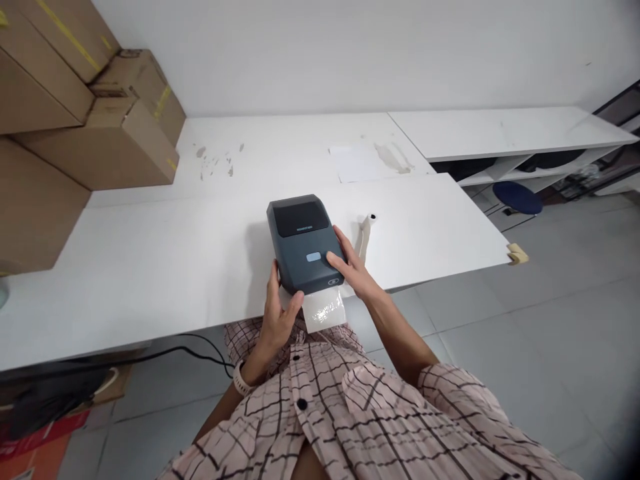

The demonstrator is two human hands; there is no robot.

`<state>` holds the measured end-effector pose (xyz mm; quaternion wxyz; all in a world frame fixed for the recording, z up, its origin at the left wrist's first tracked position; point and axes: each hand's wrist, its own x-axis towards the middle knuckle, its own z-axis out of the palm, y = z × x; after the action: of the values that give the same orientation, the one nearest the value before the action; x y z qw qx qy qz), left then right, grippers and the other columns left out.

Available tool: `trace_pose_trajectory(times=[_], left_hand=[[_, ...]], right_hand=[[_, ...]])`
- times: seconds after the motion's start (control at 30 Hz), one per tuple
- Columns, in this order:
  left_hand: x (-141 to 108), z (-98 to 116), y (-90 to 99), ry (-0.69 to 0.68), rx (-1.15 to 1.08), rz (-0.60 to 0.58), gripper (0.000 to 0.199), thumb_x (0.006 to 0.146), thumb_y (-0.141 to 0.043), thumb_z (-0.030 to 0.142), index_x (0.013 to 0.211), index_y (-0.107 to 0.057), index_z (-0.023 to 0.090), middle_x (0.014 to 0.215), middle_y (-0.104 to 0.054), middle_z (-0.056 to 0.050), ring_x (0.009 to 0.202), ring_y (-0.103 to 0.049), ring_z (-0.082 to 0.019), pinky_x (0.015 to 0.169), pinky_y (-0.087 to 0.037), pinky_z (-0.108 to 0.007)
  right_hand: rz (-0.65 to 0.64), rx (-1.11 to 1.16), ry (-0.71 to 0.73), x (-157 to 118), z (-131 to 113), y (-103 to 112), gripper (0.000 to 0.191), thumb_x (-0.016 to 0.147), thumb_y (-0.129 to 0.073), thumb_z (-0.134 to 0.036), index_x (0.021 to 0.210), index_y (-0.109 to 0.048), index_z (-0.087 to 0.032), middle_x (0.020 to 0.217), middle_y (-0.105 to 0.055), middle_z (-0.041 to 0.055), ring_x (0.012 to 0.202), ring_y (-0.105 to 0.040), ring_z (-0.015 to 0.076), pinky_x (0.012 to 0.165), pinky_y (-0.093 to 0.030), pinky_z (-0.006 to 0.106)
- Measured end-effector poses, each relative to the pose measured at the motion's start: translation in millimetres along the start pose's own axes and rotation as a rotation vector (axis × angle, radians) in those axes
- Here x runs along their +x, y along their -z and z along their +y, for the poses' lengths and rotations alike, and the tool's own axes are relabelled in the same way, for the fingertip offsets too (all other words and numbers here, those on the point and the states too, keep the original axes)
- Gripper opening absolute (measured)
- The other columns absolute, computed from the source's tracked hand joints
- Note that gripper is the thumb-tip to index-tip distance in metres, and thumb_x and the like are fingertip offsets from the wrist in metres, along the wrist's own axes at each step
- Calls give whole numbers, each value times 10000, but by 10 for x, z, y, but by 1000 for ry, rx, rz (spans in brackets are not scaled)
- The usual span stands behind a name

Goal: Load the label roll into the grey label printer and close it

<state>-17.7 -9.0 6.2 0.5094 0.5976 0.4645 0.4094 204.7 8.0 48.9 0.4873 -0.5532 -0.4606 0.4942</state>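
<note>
A dark grey-blue label printer (pixel 303 250) with a black window and a light blue button lies at the table's front edge. Glossy label paper (pixel 324 311) sticks out of its near end and hangs over the edge. My left hand (pixel 278 317) holds the printer's left near corner, thumb at the front. On the right side, my right hand (pixel 353 265) grips the printer, its thumb on top beside the button. Just right of the printer, a small white roll core (pixel 371 219) lies with a beige strip (pixel 364 241) running toward me.
Stacked cardboard boxes (pixel 125 143) fill the table's left end. A white sheet (pixel 353 163) lies toward the wall. Beige padding (pixel 517 254) covers the white table's (pixel 440 227) right corner. A blue stool (pixel 517 198) stands beyond it. Black cables (pixel 185 349) hang below the front edge.
</note>
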Motion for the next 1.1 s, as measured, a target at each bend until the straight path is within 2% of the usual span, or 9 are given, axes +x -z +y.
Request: trace_pose_trajectory(times=[0.23, 0.37, 0.47, 0.57, 0.7, 0.8, 0.9, 1.0, 1.1], left_hand=[[-15, -37, -22, -57, 87, 65, 790, 1041, -509, 626, 1726, -218, 363, 1834, -150, -28, 1700, -91, -310, 1388, -145, -508], [48, 15, -21, -145, 115, 117, 710, 1060, -476, 611, 1706, -283, 390, 1829, -173, -14, 1702, -76, -316, 1367, -226, -541], [232, 162, 32, -283, 72, 149, 623, 1076, -480, 560, 1670, -372, 405, 1801, -281, -1, 1691, -168, -296, 1350, -289, -503], [547, 302, 109, -344, 17, 216, 533, 1088, -477, 493, 1605, -483, 366, 1703, -465, -37, 1612, -376, -273, 1316, -348, -468], [949, 307, 159, -132, 133, 302, 516, 990, -615, 380, 1495, -570, 292, 1496, -594, -125, 1313, -611, -279, 1045, -548, -424], [1097, 223, 156, 60, 281, 256, 642, 888, -687, 320, 1509, -549, 235, 1302, -617, -139, 1024, -651, -246, 834, -549, -376], [1141, 160, 152, 130, 316, 210, 702, 844, -694, 298, 1520, -536, 190, 1153, -642, -118, 898, -628, -222, 757, -503, -343], [1149, 159, 152, 145, 303, 196, 700, 806, -688, 254, 1488, -566, 154, 941, -654, -61, 798, -603, -204, 706, -456, -316], [1148, 207, 144, 154, 314, 196, 703, 797, -669, 237, 1485, -571, 127, 816, -624, -24, 718, -580, -200, 653, -422, -312]], right_hand=[[66, -136, 53, -261, 227, 18, 845, 983, -443, -823, 1703, -275, -416, 1827, -143, -55, 1705, -87, 293, 1392, -85, 589], [49, -125, 98, -198, 206, 71, 850, 990, -348, -847, 1707, -281, -398, 1819, -194, -35, 1699, -126, 308, 1390, -104, 608], [62, -148, 228, -44, 92, 136, 854, 985, -274, -872, 1706, -270, -415, 1807, -248, -48, 1695, -152, 300, 1391, -122, 598], [67, -188, 382, 241, -138, 164, 840, 989, -267, -875, 1704, -255, -433, 1801, -260, -73, 1689, -187, 279, 1390, -160, 551], [43, -248, 506, 820, -470, 115, 933, 974, -274, -893, 1737, -45, -408, 1828, -150, -60, 1696, -143, 298, 1384, -139, 554], [60, -347, 526, 1305, -635, 77, 997, 955, -246, -918, 1732, 79, -385, 1838, -78, -48, 1704, -55, 326, 1376, -97, 596], [83, -453, 502, 1668, -748, 63, 1043, 944, -194, -931, 1732, 112, -321, 1838, -79, -6, 1701, -67, 341, 1368, -114, 604], [122, -584, 520, 1734, -837, 40, 1092, 939, -287, -925, 1738, 78, -277, 1828, -133, 51, 1693, -85, 376, 1350, -133, 639], [240, -665, 629, 1481, -870, -11, 1031, 960, -461, -823, 1744, -38, -303, 1820, -160, 50, 1688, -65, 399, 1346, -136, 651]])
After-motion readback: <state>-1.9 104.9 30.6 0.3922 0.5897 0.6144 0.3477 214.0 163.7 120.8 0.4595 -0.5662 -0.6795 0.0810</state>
